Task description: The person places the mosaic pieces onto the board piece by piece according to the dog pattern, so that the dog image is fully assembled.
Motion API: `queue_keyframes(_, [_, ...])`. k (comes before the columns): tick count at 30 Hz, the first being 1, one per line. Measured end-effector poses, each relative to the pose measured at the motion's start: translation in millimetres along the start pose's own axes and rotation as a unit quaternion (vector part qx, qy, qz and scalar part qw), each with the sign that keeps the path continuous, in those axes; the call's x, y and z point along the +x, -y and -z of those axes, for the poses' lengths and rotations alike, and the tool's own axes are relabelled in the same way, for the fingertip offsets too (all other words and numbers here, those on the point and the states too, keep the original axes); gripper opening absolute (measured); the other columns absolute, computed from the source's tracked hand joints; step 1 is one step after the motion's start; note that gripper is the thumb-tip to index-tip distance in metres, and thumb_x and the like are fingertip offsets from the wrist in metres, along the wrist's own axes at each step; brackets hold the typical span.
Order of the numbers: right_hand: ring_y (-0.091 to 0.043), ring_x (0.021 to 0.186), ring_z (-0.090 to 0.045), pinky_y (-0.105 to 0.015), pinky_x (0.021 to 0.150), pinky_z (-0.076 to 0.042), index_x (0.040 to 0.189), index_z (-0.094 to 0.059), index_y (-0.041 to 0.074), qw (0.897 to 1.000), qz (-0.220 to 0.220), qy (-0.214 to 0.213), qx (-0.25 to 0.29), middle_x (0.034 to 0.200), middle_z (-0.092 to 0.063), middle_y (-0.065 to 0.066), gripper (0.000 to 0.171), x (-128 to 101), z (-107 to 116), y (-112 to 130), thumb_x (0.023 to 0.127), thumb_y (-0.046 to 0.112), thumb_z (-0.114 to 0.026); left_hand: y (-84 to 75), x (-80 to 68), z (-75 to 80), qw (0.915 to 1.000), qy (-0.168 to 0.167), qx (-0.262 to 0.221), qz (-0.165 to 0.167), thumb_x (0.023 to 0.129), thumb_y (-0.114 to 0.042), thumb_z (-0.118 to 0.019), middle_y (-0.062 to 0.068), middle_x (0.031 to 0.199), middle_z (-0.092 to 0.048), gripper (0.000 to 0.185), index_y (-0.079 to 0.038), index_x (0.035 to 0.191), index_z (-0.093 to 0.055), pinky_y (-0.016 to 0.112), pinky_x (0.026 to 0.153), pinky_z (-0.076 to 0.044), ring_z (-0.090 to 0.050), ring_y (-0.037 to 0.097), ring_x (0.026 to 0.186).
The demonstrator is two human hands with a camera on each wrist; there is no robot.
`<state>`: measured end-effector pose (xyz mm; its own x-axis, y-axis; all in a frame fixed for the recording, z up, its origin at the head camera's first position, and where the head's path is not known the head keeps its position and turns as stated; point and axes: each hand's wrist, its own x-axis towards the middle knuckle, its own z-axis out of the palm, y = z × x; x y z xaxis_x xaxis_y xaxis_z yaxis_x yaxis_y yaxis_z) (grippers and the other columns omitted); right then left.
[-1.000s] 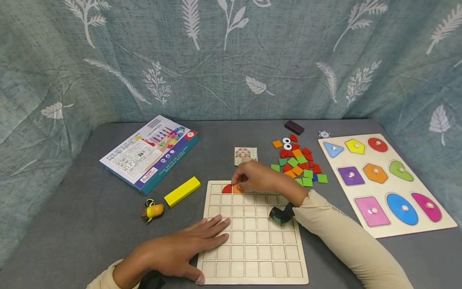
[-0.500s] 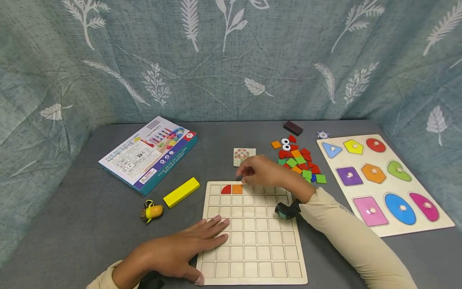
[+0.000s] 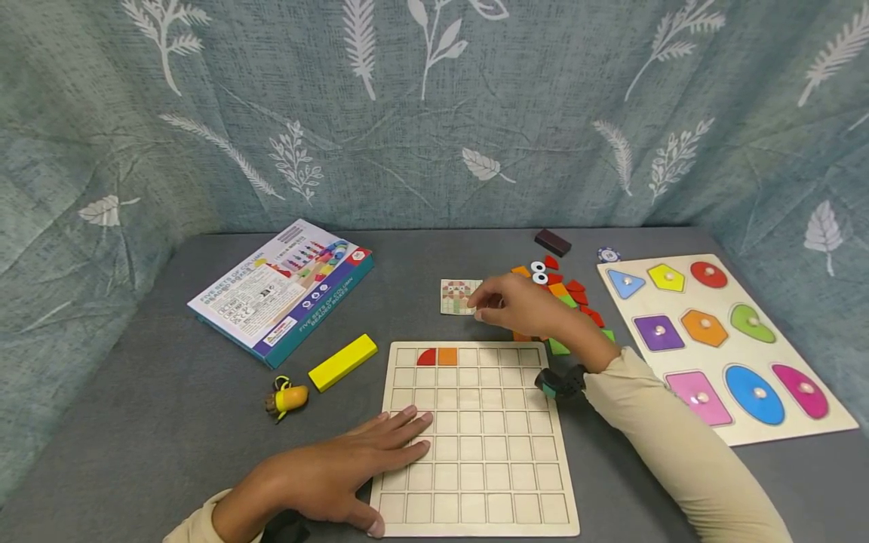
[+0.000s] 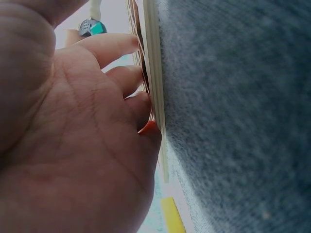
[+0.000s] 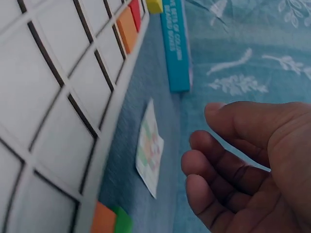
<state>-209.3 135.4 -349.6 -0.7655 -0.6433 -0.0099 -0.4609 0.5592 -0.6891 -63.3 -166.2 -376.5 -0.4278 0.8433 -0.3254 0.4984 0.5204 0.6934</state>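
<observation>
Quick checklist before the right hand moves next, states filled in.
1. Left hand on grid board: ok, resting over its left side.
2. Right hand free: ok, it holds nothing.
3. Red piece and orange square placed: ok, side by side in the top row.
4. Loose pieces all visible: not ok, the right hand hides some in the head view.
5. Details on card readable: cannot tell, too small.

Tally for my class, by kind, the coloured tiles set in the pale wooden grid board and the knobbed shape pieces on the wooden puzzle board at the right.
Red quarter-circle tile in the pale wooden grid board: 1
Orange square tile in the same board: 1
Multicoloured knobbed shape pieces on the wooden puzzle board: 9
Total: 11
</observation>
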Motion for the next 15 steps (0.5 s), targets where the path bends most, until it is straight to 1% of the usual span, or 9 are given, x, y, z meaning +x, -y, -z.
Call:
queue_keyframes(5, [-0.019, 0.084, -0.061, -0.035, 0.073, -0.052, 0.112, -0.068, -0.002, 0.999, -0.010, -0.029, -0.013, 0.098, -0.067, -0.006, 0.021, -3.9, 10.5, -8.8, 0.094, 0.006, -0.064, 0.6, -1.4, -0.5, 1.0000, -0.002, 0.003, -0.008, 0.082, -0.040, -0.075, -0.004, 0.163, 0.000, 0.091, -0.021, 0.155, -0.025, 0.047, 0.117, -0.003, 0.004, 0.022, 0.148])
queue_keyframes(9, [-0.022, 0.087, -0.060, -0.038, 0.074, -0.052, 0.114, -0.068, -0.002, 0.998, -0.027, -0.049, -0.023, 0.100, -0.066, -0.008, 0.022, -6.4, 19.2, -18.4, 0.094, 0.007, -0.064, 0.3, -2.1, -0.8, 0.9998, -0.005, 0.014, -0.012, 0.081, -0.038, -0.077, -0.004, 0.163, -0.001, 0.092, -0.020, 0.155, -0.025, 0.047, 0.117, -0.004, 0.003, 0.022, 0.148])
queue_keyframes(11, [-0.023, 0.089, -0.060, -0.039, 0.075, -0.051, 0.114, -0.068, -0.002, 0.997, -0.037, -0.058, -0.021, 0.101, -0.066, -0.009, 0.022, -7.9, 23.3, -25.4, 0.095, 0.007, -0.063, 0.1, -2.0, -0.8, 0.9998, -0.005, 0.014, -0.011, 0.081, -0.037, -0.077, -0.004, 0.163, -0.001, 0.092, -0.020, 0.155, -0.025, 0.048, 0.117, -0.004, 0.002, 0.022, 0.148])
queue_keyframes(15, [-0.026, 0.088, -0.060, -0.038, 0.073, -0.052, 0.115, -0.067, -0.005, 0.996, -0.054, -0.076, -0.003, 0.103, -0.065, -0.014, 0.022, -10.4, 29.8, -39.9, 0.095, 0.005, -0.061, 0.3, -1.9, -1.1, 0.9998, -0.007, 0.013, -0.011, 0.081, -0.037, -0.078, -0.003, 0.163, -0.002, 0.093, -0.019, 0.155, -0.026, 0.049, 0.117, -0.004, 0.002, 0.023, 0.148])
